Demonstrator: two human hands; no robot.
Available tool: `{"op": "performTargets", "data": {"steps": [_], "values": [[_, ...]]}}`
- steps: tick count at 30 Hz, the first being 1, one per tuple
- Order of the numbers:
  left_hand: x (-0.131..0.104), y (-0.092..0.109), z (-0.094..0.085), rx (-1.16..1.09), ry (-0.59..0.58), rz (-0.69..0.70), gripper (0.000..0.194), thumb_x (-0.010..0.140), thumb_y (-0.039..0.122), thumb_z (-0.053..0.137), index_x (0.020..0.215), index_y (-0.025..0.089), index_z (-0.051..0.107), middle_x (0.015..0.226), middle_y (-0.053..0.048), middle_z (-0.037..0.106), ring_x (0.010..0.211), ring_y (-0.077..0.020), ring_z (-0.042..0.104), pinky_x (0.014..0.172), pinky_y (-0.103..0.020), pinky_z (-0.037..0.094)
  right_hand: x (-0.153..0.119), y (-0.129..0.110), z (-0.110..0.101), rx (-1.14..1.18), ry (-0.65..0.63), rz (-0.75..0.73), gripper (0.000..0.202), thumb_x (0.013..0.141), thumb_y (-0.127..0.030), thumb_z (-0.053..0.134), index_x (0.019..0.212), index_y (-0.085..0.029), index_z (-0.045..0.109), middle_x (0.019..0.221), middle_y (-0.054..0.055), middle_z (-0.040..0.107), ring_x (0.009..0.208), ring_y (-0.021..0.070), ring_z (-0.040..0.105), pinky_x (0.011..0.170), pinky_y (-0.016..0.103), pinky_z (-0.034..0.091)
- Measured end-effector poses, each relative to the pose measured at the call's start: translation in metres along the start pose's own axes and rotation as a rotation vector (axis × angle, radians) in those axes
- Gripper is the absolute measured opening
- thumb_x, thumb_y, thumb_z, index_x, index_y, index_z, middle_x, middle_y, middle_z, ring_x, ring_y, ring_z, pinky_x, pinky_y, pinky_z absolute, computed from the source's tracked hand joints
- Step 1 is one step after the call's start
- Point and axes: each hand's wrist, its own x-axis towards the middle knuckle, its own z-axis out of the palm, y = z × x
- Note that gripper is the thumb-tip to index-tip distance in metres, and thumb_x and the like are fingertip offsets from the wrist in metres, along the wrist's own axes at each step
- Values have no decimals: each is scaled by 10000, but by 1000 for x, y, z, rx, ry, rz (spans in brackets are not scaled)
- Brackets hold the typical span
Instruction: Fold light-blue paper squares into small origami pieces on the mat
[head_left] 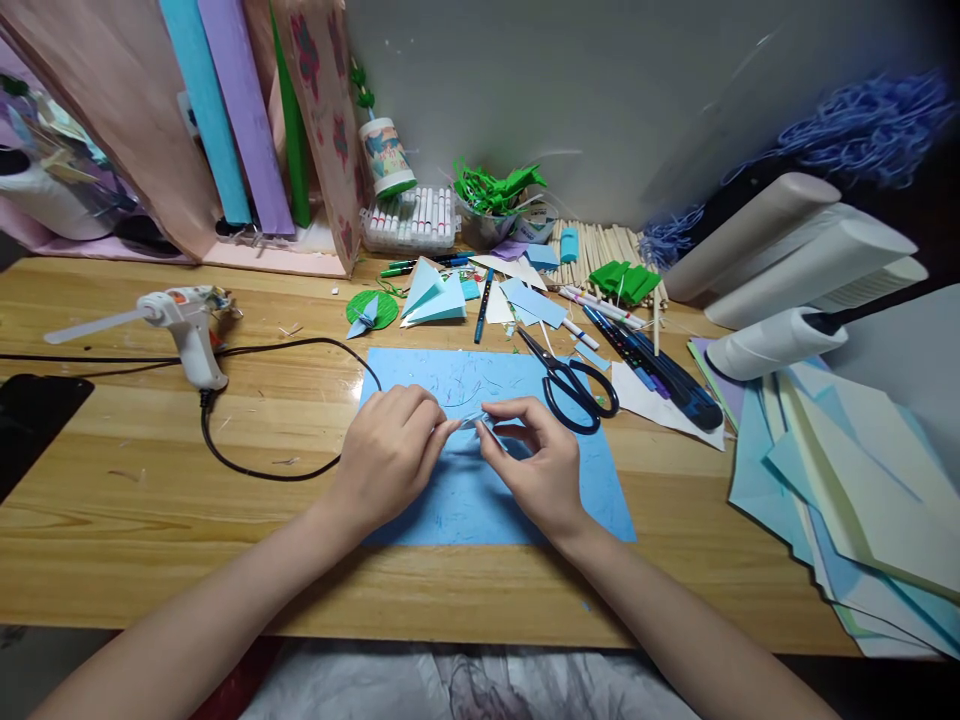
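Pale-blue paper bit (472, 420): was held over blue sheet (457, 510) on worktop (300, 580), pinched betw. fingertips of L hand (394, 445) & R hand (536, 462), i.e. in closed grip both sides. Just past R hand, saw blk scissors (554, 367), partly on sheet; beyond, folded lt-blue paper (442, 303) & blue pen (484, 307). Farther out, saw white glue gun (193, 345) at L, paper stack (870, 480) at R.

Glossy wooden table (112, 560) against a grey wall (555, 90), darker rightward.
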Motion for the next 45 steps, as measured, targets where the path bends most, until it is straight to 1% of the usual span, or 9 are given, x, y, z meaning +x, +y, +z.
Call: {"op": "performTargets", "data": {"steps": [4,13,18,25,32,36,39,42,45], "values": [[-1,2,-1,-169,-44,-75,118,840,268,476,859,166,532,802,-38,581,745,-170,511,669,-299,354,0,0,-1,4,-18,5,143,743,-188,607,885,-191,587,832,28,621,763,145,607,653,267,559],[-2,10,-1,-379,-188,-241,141,869,236,394,776,171,477,751,-24,541,718,-162,486,663,-290,356,0,0,0,-26,-95,-50,174,731,-155,603,900,-195,592,850,25,634,732,134,609,665,267,552],[-1,9,0,-555,-269,-327,257,903,267,320,700,182,452,696,3,522,673,-140,482,625,-263,357,5,-2,-2,36,-161,57,181,752,-189,596,932,-194,614,855,26,631,761,131,597,680,248,526],[4,3,-6,-607,-126,-189,147,833,233,488,956,171,539,891,-47,561,854,-163,513,773,-287,386,21,9,-7,404,-334,462,185,768,-329,583,827,-159,627,771,17,618,628,110,579,634,250,491],[4,-5,-1,-610,-151,-46,127,825,226,524,928,200,594,859,-32,607,833,-148,544,768,-287,393,22,9,-8,433,-449,526,254,751,-346,604,601,-145,557,594,-26,538,541,83,522,548,205,427],[1,-5,4,-558,-69,-22,62,821,183,515,828,178,577,802,-31,602,788,-145,539,733,-289,394,22,8,-7,445,-484,522,287,776,-392,560,628,-146,552,613,-9,536,546,92,517,554,225,447],[0,-3,5,-534,2,-39,41,810,151,511,800,174,542,793,-31,595,790,-148,535,728,-291,395,20,8,-6,436,-343,463,293,826,-430,464,842,-160,577,773,33,571,673,127,560,614,263,485],[0,-2,5,-503,34,-97,74,792,140,516,730,176,500,723,-13,559,720,-140,515,678,-285,391,16,3,-6,302,-163,250,231,790,-369,549,943,-198,521,906,43,553,791,146,553,694,285,484],[-2,0,7,-440,56,-129,118,771,151,532,676,178,467,662,3,519,659,-137,480,633,-284,376,10,-4,-6,134,-125,53,209,721,-262,643,860,-211,496,828,3,519,726,129,530,699,276,465]]}}
